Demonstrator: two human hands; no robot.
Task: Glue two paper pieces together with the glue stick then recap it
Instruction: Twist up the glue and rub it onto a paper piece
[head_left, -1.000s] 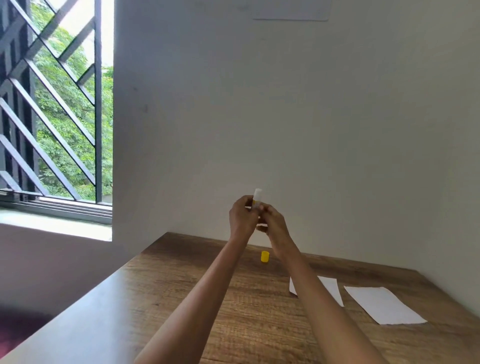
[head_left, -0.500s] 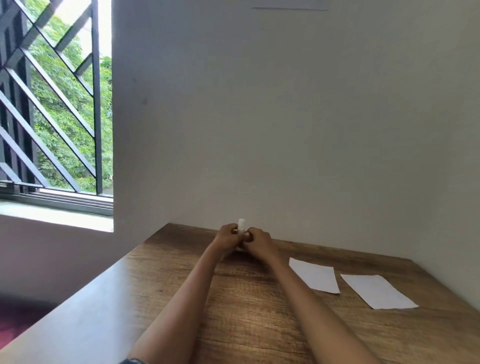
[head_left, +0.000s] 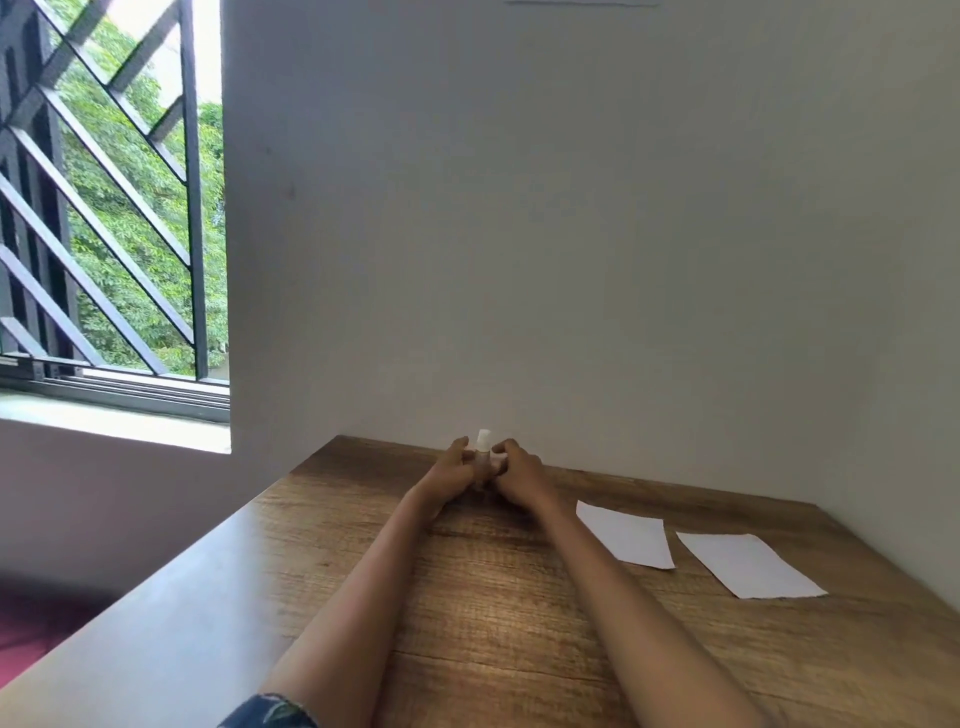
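Wooden table, two paper sheets beside hands

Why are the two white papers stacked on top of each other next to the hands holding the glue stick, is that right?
Not quite. In the head view the two papers lie apart, side by side on the table: the nearer paper and the farther paper, with bare wood between them. The rest holds: the left hand and the right hand hold the glue stick.

Uncapped glue stick upright; 2 papers rt.
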